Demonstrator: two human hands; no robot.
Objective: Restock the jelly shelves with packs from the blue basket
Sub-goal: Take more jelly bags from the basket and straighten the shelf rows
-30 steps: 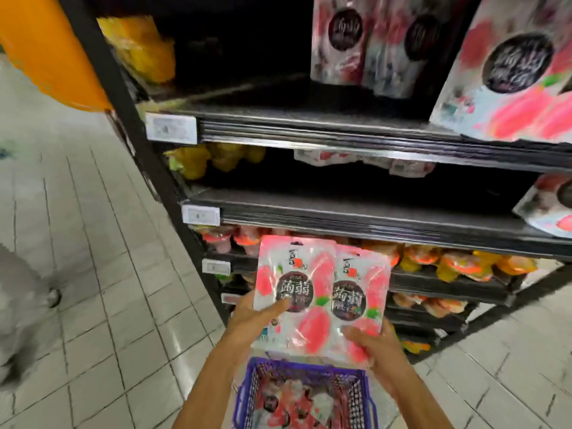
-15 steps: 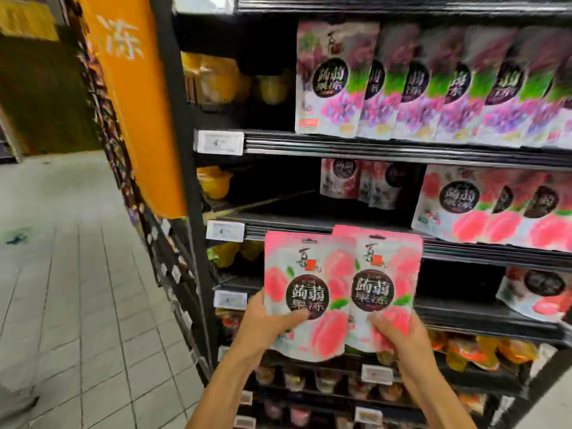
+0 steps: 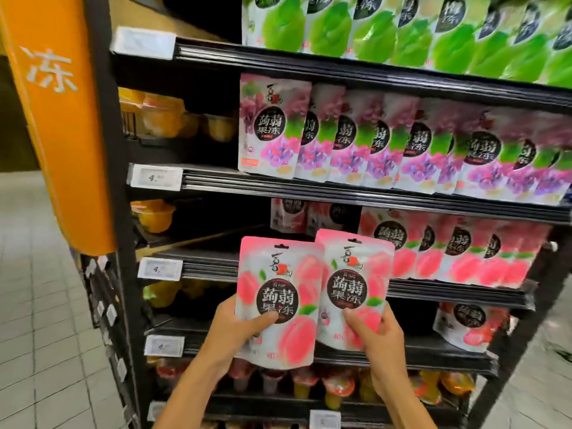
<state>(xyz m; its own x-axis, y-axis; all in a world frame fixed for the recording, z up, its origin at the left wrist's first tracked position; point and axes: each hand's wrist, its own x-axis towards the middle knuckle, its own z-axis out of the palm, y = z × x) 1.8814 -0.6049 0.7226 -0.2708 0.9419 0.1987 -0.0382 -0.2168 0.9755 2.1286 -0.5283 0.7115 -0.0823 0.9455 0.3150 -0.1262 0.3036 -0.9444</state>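
While both arms are raised in front of the black rack (image 3: 123, 243), I see the left hand (image 3: 230, 332) clasping the left peach pack (image 3: 278, 292) by its lower part, thumb across the printed front and the fingers behind it. The right hand (image 3: 382, 339) grips the right peach pack (image 3: 356, 283) the same way, thumb on the front near the bottom. Both packs are upright, labels facing me, side by side with their inner edges meeting; I cannot tell which edge lies on top. They are held in the air just in front of the rack, level with the shelf lip (image 3: 448, 294) that carries the peach row (image 3: 470, 258). Below the hands, jelly cups (image 3: 309, 385) fill a low shelf, and a lone peach pack (image 3: 470, 326) sits on the shelf above them, to the right. Behind the held packs, the peach row stands along the right half of its shelf, with a few more packs (image 3: 291, 215) set deep in the shadow on the left. One level up runs a line of grape packs (image 3: 387, 144), and above that green packs (image 3: 402, 29). To the left, yellow cups (image 3: 154, 215) sit in the next bay, an orange banner (image 3: 62, 134) hangs at the rack's end, and pale floor tiles (image 3: 37, 335) stretch away.
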